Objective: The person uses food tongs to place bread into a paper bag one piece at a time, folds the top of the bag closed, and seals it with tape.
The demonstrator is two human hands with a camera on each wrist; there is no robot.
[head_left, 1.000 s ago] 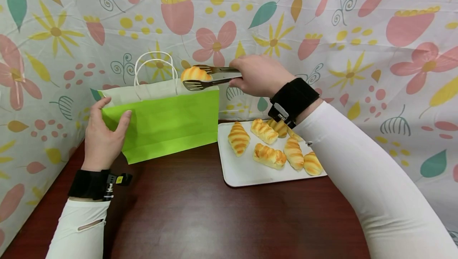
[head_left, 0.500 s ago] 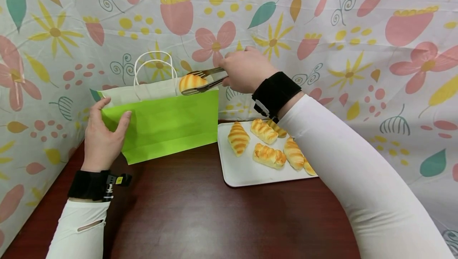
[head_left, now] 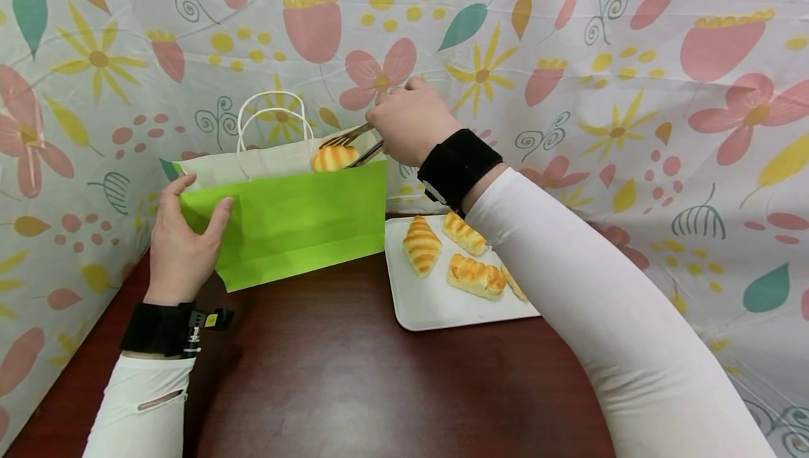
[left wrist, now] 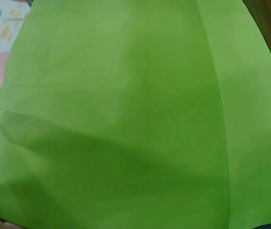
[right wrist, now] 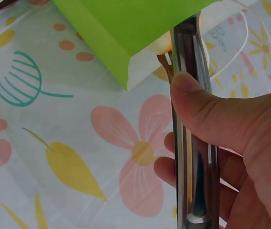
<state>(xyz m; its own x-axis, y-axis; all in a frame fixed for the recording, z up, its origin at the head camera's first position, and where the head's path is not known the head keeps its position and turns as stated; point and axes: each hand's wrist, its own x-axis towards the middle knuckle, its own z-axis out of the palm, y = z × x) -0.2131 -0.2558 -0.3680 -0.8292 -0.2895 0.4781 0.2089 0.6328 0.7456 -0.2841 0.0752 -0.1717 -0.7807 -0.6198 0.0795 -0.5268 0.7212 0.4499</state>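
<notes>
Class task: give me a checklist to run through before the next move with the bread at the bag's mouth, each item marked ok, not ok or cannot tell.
1. Left hand on the green bag: ok, at its left end.
2. Right hand gripping the tongs: ok.
3. Bread roll at the opening: ok, the front panel hides its lower part.
4. Bread roll fully below the rim: not ok, its top shows.
5. Both tong tips on the bread roll: cannot tell, one is hidden.
6. Room inside the bag: cannot tell, its bottom is hidden.

The green paper bag stands open. Slanted metal tongs hold a golden, ridged bun in its mouth.
</notes>
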